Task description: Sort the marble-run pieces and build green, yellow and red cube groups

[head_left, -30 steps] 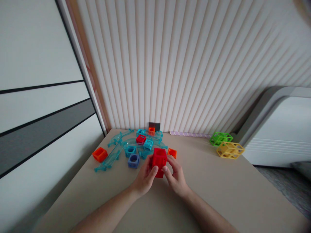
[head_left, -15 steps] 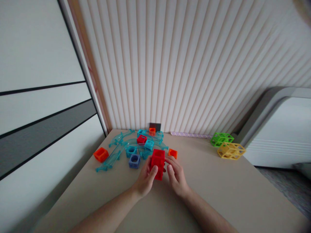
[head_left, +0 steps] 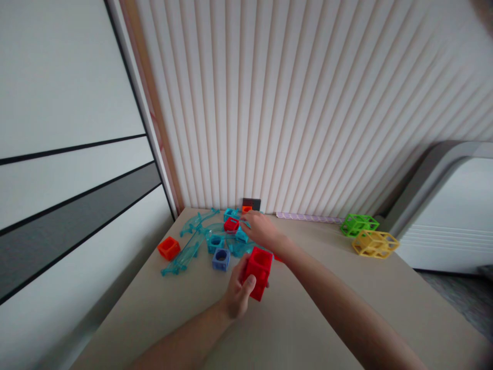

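My left hand (head_left: 238,293) is closed around a red block piece (head_left: 259,270) that looks like two stacked cubes, with a round opening in its top. It is held tilted above the near part of the table. My right hand (head_left: 257,227) reaches across to the loose pieces, its fingers stretched out and apart. Its fingertips are beside a small red cube (head_left: 231,224) and a teal cube (head_left: 241,235); whether they touch either is hard to make out. Below my right wrist an orange cube (head_left: 278,258) is mostly covered.
Clear teal track pieces (head_left: 185,258) lie at the left with a blue cube (head_left: 221,260), a teal ring cube (head_left: 214,243) and an orange cube (head_left: 169,248). Green (head_left: 359,225) and yellow (head_left: 375,243) lattice frames stand at the right. A pleated wall (head_left: 269,103) borders the table's back.
My right hand has left the red block piece and moved forward and left to the teal pieces. My left hand keeps the red piece, now slightly lower and more tilted. The view has shifted a little.
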The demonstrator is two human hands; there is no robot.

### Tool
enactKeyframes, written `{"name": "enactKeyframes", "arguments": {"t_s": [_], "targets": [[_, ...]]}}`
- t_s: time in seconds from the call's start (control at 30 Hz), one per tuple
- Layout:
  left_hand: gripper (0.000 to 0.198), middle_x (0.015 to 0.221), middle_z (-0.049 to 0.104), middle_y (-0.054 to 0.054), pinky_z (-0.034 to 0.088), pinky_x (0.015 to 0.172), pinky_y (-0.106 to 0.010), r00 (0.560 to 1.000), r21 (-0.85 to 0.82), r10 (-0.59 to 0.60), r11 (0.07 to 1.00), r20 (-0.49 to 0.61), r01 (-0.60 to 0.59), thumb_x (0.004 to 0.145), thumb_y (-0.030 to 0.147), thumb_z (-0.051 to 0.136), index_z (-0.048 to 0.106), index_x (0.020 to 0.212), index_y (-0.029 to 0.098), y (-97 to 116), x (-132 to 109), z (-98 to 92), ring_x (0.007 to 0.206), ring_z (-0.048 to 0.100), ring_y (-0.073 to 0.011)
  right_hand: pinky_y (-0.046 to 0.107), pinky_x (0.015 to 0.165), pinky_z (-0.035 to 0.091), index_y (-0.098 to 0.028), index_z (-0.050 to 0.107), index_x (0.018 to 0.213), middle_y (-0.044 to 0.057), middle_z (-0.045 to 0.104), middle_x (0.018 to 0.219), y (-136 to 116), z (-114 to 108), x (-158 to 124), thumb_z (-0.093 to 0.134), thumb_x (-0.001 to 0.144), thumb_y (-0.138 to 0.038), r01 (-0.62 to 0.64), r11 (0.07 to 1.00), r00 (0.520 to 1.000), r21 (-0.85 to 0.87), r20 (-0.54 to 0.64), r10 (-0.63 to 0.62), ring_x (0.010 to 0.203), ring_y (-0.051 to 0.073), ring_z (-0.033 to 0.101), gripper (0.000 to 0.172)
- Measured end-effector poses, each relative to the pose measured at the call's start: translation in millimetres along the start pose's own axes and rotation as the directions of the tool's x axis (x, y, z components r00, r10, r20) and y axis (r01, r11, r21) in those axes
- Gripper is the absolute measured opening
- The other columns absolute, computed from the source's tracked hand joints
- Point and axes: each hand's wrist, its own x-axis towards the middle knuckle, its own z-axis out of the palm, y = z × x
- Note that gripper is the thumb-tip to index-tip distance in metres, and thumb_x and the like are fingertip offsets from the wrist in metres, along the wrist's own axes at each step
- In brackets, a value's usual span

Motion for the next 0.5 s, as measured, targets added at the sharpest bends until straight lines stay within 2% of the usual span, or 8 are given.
{"name": "enactKeyframes", "arguments": {"t_s": [0.1, 0.2, 0.3, 0.5], "targets": [[0.052, 0.091, 0.073, -0.010, 0.053, 0.060, -0.028, 1.000, 0.013, -0.001, 1.000, 0.021, 0.001, 0.089, 0.063, 0.059, 0.060, 0.115, 0.018, -0.4, 0.9, -1.3, 0.072, 0.070, -0.0193, 0.031, 0.082, 0.054, -0.016, 0.075, 0.101, 0.014, 0.076, 0.102, -8.8, 6.2, 34.4, 0.055, 0.099, -0.031, 0.051, 0.996, 0.993, -0.070, 0.111, -0.043, 0.098, 0.026, 0.072, 0.025], [0.053, 0.088, 0.072, -0.009, 0.053, 0.060, -0.027, 0.998, -0.005, 0.034, 0.999, 0.047, -0.034, 0.089, 0.063, 0.058, 0.059, 0.115, 0.017, 0.8, 2.7, -1.3, 0.070, 0.068, -0.0181, 0.033, 0.089, 0.053, -0.016, 0.075, 0.103, 0.014, 0.075, 0.110, -15.6, 15.5, 54.7, 0.058, 0.096, -0.023, 0.132, 0.983, 0.978, -0.125, 0.181, -0.109, 0.106, 0.027, 0.071, 0.019], [0.051, 0.087, 0.071, -0.009, 0.052, 0.058, -0.026, 0.996, -0.016, 0.049, 0.999, 0.074, -0.048, 0.090, 0.062, 0.058, 0.060, 0.115, 0.017, 2.6, 3.9, 0.0, 0.069, 0.067, -0.0169, 0.034, 0.093, 0.052, -0.017, 0.073, 0.110, 0.014, 0.073, 0.118, -18.0, 21.0, 65.4, 0.061, 0.094, -0.020, 0.201, 0.966, 0.959, -0.162, 0.235, -0.161, 0.113, 0.027, 0.068, 0.020], [0.050, 0.092, 0.072, -0.010, 0.054, 0.061, -0.028, 0.998, -0.098, 0.052, 0.994, 0.043, -0.047, 0.091, 0.061, 0.058, 0.060, 0.117, 0.018, 3.6, 4.5, 1.2, 0.071, 0.070, -0.0180, 0.038, 0.091, 0.055, -0.018, 0.072, 0.114, 0.015, 0.073, 0.120, -19.4, 23.2, 73.1, 0.071, 0.090, -0.033, 0.237, 0.948, 0.937, -0.211, 0.307, -0.166, 0.113, 0.030, 0.069, 0.029]]}}
